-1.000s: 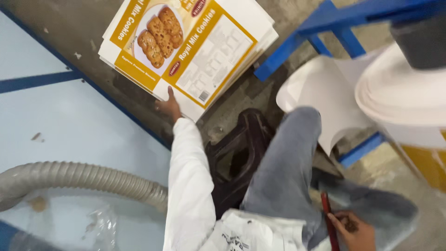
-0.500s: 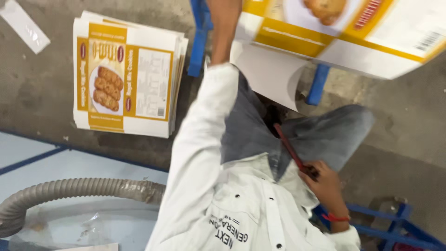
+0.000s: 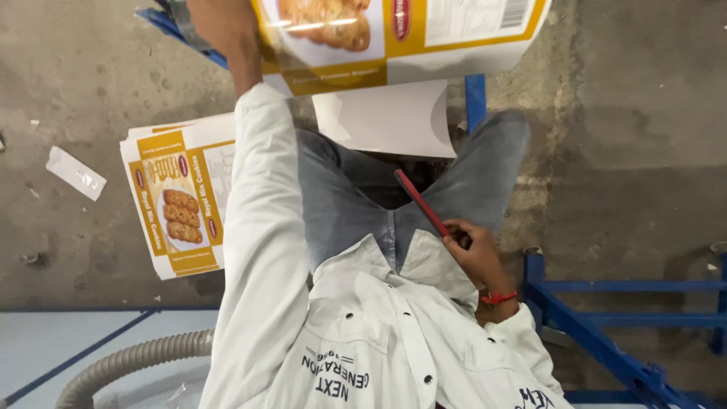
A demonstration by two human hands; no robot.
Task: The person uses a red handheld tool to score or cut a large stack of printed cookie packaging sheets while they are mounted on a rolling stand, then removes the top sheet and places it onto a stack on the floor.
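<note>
Concrete floor | left hand (image 3: 219, 30) grips flat carton (image 3: 401, 34) edge | right hand (image 3: 473, 254) pinches red tool (image 3: 420, 201)

- flat carton sheet (image 3: 394, 38), yellow/white with biscuit photo, top of view, held up
- stack of same flat cartons (image 3: 178, 201) on floor, left
- white blank sheet (image 3: 386, 121) under the held one

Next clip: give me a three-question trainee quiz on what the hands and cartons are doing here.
1. True or false: the left hand holds the printed flat carton raised at the top of the view.
2. What does the right hand grip? A) a grey hose B) a thin red tool C) a paper scrap
3. Where does the stack of flat cartons lie?

Key: 1 true; 2 B; 3 on the concrete floor, beside the outstretched left sleeve.
</note>
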